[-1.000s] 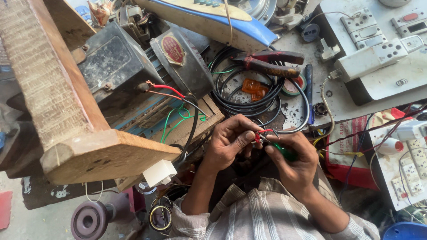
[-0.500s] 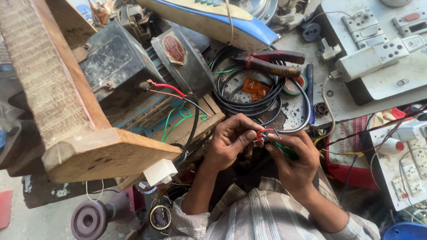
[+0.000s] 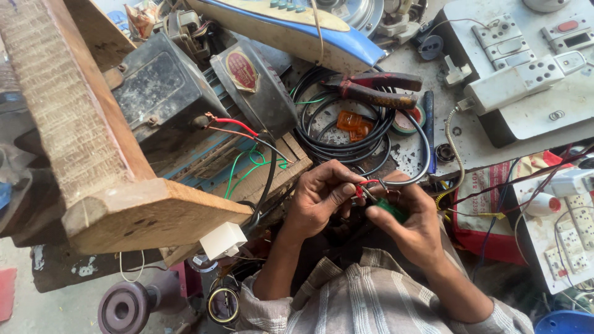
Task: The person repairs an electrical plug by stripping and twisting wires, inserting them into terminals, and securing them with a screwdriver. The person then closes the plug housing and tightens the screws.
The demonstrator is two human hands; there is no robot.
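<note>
My left hand point(image 3: 318, 198) pinches a thin red wire point(image 3: 366, 183) between thumb and fingers, close in front of my chest. My right hand point(image 3: 411, 219) grips a small green-handled tool point(image 3: 388, 209) whose metal tip touches the wire's end. Both hands meet just below a coil of black cable point(image 3: 346, 136). Red and black leads point(image 3: 238, 128) hang from a dusty grey motor point(image 3: 167, 86) up and to the left; green wires point(image 3: 247, 164) trail below them.
A thick wooden beam point(image 3: 80, 136) juts across the left. Red-handled pliers point(image 3: 377, 89) lie on the cable coil beside orange clips point(image 3: 354, 124). White switch boards point(image 3: 526, 68) fill the upper right. A white plug point(image 3: 223, 240) and a round reel point(image 3: 124, 306) sit lower left.
My hands stay in nearly the same spot; the fingers have shifted slightly around the red wire and the green tool.
</note>
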